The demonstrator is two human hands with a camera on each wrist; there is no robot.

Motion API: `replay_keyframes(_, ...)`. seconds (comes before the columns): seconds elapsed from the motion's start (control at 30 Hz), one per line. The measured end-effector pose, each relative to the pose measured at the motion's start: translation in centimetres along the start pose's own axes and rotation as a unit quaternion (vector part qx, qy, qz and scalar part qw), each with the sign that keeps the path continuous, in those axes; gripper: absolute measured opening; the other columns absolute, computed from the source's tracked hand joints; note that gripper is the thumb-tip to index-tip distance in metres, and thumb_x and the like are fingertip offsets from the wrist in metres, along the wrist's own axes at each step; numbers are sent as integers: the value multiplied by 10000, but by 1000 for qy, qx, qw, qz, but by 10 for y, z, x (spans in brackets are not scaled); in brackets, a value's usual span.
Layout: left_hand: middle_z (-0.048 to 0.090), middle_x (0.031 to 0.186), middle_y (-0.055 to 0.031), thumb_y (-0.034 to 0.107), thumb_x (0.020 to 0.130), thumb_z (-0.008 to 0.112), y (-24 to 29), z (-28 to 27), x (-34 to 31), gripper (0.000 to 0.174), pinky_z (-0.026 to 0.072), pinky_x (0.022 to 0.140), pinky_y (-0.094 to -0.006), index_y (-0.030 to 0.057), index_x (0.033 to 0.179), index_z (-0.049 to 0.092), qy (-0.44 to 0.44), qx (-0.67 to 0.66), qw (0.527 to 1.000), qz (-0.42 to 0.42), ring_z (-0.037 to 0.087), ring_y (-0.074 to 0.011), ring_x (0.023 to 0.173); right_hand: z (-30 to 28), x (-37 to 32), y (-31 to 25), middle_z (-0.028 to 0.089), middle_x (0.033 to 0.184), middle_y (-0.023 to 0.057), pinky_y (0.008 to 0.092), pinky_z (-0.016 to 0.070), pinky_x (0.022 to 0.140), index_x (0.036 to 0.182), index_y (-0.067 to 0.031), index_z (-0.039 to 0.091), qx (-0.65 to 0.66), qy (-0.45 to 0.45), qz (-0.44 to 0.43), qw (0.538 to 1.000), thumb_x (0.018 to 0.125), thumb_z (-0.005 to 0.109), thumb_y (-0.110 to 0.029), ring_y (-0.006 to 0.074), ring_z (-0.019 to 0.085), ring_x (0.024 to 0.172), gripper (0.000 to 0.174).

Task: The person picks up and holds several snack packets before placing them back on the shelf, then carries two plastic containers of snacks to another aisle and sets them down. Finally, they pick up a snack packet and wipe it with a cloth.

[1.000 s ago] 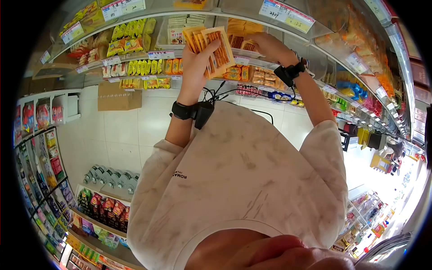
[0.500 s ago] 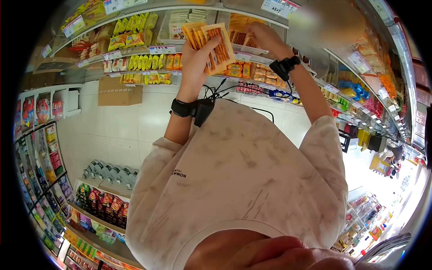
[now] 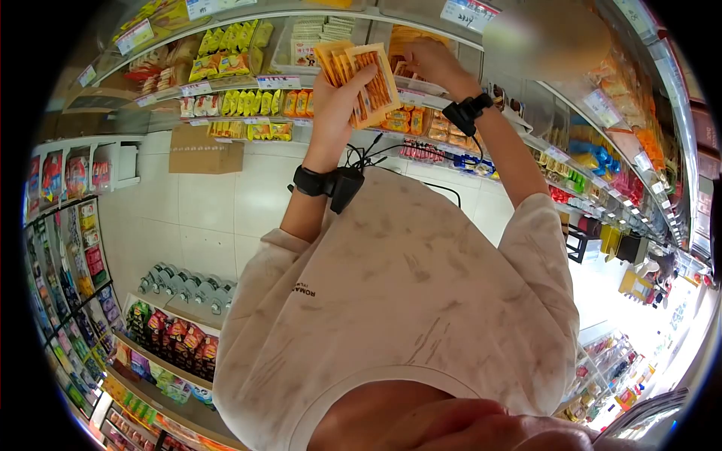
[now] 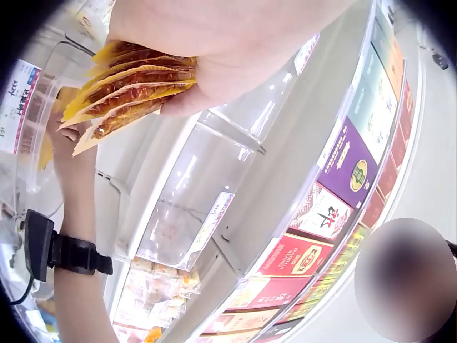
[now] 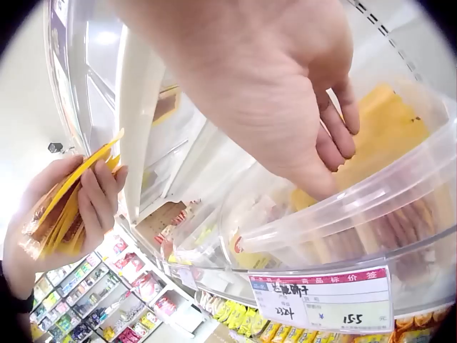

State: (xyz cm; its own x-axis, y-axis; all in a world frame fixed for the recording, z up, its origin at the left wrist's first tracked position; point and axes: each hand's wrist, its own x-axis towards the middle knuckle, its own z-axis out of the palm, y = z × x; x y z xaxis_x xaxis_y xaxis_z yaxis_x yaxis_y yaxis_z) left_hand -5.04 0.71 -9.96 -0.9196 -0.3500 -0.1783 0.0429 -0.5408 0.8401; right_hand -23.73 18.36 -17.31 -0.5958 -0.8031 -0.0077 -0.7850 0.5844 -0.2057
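left hand (image 3: 331, 105) grips a fanned stack of flat snack packets (image 3: 372, 83), held up before the front edge of the upper shelf (image 3: 226, 86). just to its right, right hand (image 3: 430, 62) dips loosely straight fingers, holding nothing that shows, into a clear plastic tub (image 5: 400, 214) of like packets above a price label (image 5: 325, 296). the packets look light, thin, bendy and slick, so a firm pinch at a sealed edge should suit, or the fan may slide apart.
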Motion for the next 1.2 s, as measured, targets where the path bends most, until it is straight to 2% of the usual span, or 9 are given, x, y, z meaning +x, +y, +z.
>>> replay_keyframes(0.1, 709, 993, -57, 75, 856, 752, -2, -2, 0, 267, 546, 707, -268, 6, 1091, 647, -3, -2, 1000, 1, 685, -121, 840, 1, 5, -2, 670, 938, 116, 432, 514, 786, 902, -57, 669, 1, -57, 29, 998, 844, 711, -142, 317, 639, 902, 111)
replay_keyframes(0.3, 704, 1027, -66, 81, 850, 761, -3, -5, 1, 290, 560, 734, -285, 11, 1105, 641, 1, 11, 1000, 5, 693, -143, 880, -1, 6, -6, 695, 893, 129, 414, 524, 769, 922, -47, 677, 46, 95, -9, 994, 848, 693, -96, 311, 654, 862, 91)
replay_keyframes(0.43, 705, 1046, -70, 80, 849, 763, -4, -6, -1, 299, 565, 751, -294, 10, 1113, 642, -8, 0, 1000, 8, 696, -151, 903, -5, 8, -10, 698, 926, 127, 403, 531, 753, 975, -49, 676, 145, 9, 0, 989, 879, 691, -149, 308, 665, 847, 139)
replay_keyframes(0.5, 680, 928, -16, 85, 848, 763, -3, -1, -3, 257, 491, 639, -254, 35, 1071, 645, 4, 2, 1000, 6, 618, -87, 746, -9, 13, -9, 699, 950, 124, 404, 534, 753, 1013, -51, 669, 215, -60, -5, 975, 915, 674, -205, 304, 671, 843, 183)
replay_keyframes(0.6, 667, 867, 11, 88, 845, 764, -2, -1, -3, 237, 448, 579, -231, 49, 1047, 646, 7, 0, 1000, 10, 574, -55, 659, -8, 19, 6, 706, 963, 133, 409, 544, 741, 1109, -61, 653, 225, 21, 129, 965, 964, 624, -308, 306, 675, 838, 288)
replay_keyframes(0.7, 667, 865, 12, 88, 844, 765, -4, -3, -4, 237, 444, 575, -230, 50, 1045, 646, -2, -3, 1000, 14, 567, -53, 651, 3, 23, 20, 707, 1020, 161, 420, 549, 759, 1217, -80, 625, 59, 106, 67, 990, 985, 585, -352, 316, 677, 858, 360)
replay_keyframes(0.8, 668, 865, 10, 89, 844, 764, -6, -5, -3, 236, 441, 572, -233, 48, 1044, 646, -6, 3, 1000, 15, 565, -55, 652, 17, 26, 23, 699, 1065, 188, 431, 548, 792, 1272, -78, 601, 86, 63, 8, 994, 982, 586, -335, 333, 674, 899, 387)
replay_keyframes(1.1, 676, 882, -7, 95, 844, 766, -3, -3, -7, 239, 454, 586, -234, 38, 1041, 643, 0, 0, 1000, 14, 587, -65, 672, -6, 27, 7, 587, 1326, 225, 414, 482, 1004, 1456, -59, 429, 99, -49, 154, 982, 1007, 522, -370, 354, 589, 1191, 554)
replay_keyframes(1.2, 680, 890, -11, 97, 845, 766, -7, -5, -6, 240, 457, 590, -232, 37, 1042, 643, -11, -4, 1000, 16, 592, -66, 678, 4, 27, 9, 538, 1387, 233, 413, 469, 1032, 1482, -68, 399, 87, -34, 117, 989, 999, 531, -365, 355, 559, 1238, 582)
